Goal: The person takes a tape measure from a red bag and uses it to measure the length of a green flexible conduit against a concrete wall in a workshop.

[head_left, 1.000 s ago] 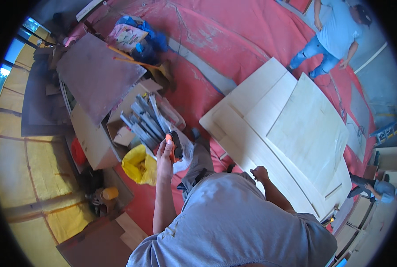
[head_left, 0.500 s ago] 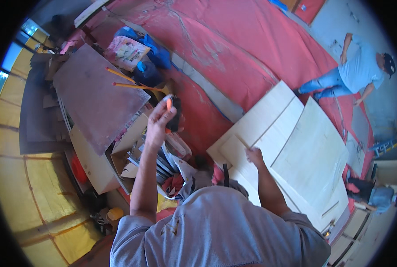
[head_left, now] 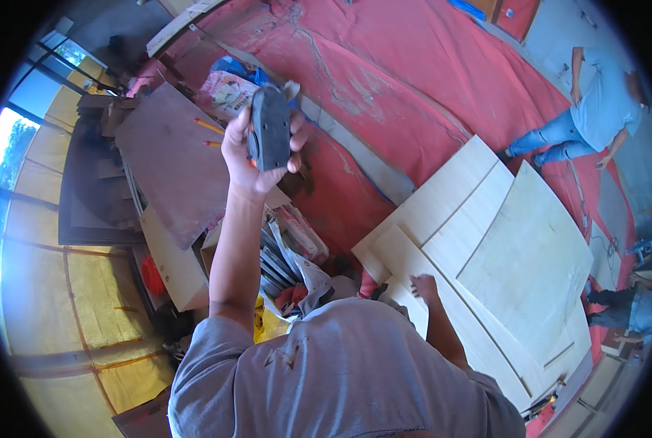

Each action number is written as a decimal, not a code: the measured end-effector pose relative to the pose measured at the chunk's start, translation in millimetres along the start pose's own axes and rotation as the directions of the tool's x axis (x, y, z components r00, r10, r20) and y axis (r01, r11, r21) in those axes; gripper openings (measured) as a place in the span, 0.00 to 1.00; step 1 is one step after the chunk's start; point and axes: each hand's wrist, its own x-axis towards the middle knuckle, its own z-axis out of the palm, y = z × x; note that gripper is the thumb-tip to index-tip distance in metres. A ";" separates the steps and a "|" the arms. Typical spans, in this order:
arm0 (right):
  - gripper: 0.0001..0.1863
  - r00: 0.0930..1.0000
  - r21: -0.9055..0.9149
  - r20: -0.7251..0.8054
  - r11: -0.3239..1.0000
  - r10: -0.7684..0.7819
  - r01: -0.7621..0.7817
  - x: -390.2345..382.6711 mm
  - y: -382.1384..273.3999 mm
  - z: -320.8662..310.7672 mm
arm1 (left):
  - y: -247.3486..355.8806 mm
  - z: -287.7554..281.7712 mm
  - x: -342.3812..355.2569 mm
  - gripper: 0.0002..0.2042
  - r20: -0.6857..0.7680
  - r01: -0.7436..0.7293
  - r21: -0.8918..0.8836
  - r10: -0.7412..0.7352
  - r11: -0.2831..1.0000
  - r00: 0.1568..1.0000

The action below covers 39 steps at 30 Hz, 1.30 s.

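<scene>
My left hand (head_left: 269, 139) is raised in front of me, its fingers wrapped round a dark grey, hand-sized casing (head_left: 271, 128). Small screw holes dot the casing's face, and a bit of orange shows at its lower edge. What kind of tool it is I cannot tell. My right hand (head_left: 424, 287) is over the pale plywood sheets (head_left: 457, 208) at the right, near their closest edge. Its fingers look partly bent and blurred, and whether they touch the wood is unclear.
At the left lean a brown board (head_left: 169, 160) and two orange-yellow sticks (head_left: 207, 125). An open bag (head_left: 282, 255) with long grey pieces stands below my left forearm. Red sheeting (head_left: 384, 80) covers the floor. One person (head_left: 596, 102) stands far right, another (head_left: 636, 306) lower right.
My left hand has risen and turned the dark casing, so its screw-dotted face shows and the orange part is mostly hidden. My right hand has drawn back toward me across the plywood.
</scene>
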 end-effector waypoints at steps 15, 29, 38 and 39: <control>0.19 0.964 0.467 -0.100 0.867 0.247 -0.174 -40.6 171.7 -19.7 | -20.3 153.6 145.1 0.28 0.673 0.134 -0.132 -0.010 0.982 0.739; 0.18 0.960 0.112 -0.274 0.993 0.062 -0.033 -107.9 307.7 47.1 | -86.3 272.9 202.3 0.26 0.849 0.246 -0.085 -0.058 0.966 0.524; 0.16 0.941 0.370 -0.280 0.926 0.189 -0.076 -83.4 359.9 63.8 | -113.8 283.8 207.3 0.28 0.844 0.320 -0.152 -0.045 0.935 0.534; 0.15 0.924 0.337 -0.324 0.938 0.203 -0.088 -82.8 358.7 48.8 | -123.6 287.5 211.6 0.28 0.853 0.339 -0.172 -0.033 0.925 0.521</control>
